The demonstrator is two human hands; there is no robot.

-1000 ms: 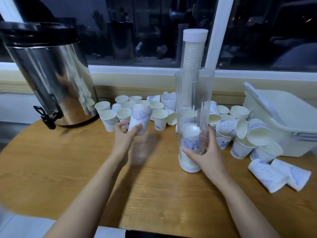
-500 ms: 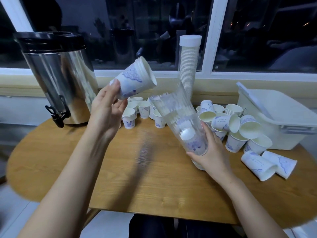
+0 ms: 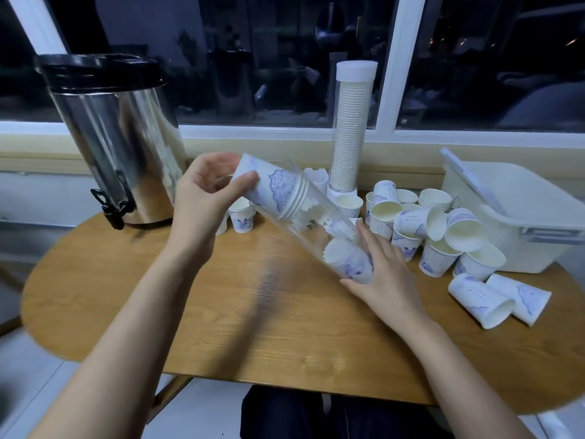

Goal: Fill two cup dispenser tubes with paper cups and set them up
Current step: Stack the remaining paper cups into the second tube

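A clear dispenser tube (image 3: pixel 319 229) lies tilted over the table, open end up to the left. My right hand (image 3: pixel 384 277) grips its lower end, where a few cups sit. My left hand (image 3: pixel 205 198) holds a short stack of white paper cups with blue print (image 3: pixel 275 191), rims partly inside the tube's mouth. A second tube (image 3: pixel 349 131), packed with cups and capped white, stands upright by the window. Loose cups (image 3: pixel 424 229) crowd the table behind and to the right.
A steel urn (image 3: pixel 117 137) with a black lid and tap stands at the left back of the round wooden table (image 3: pixel 221 327). A white plastic bin (image 3: pixel 519 213) sits at the right. Two cups (image 3: pixel 497 299) lie on their sides near the right edge.
The tube went from upright on the table to tilted steeply left in my right hand. My left hand lifted the cup stack from the table and brought it into the tube's mouth.
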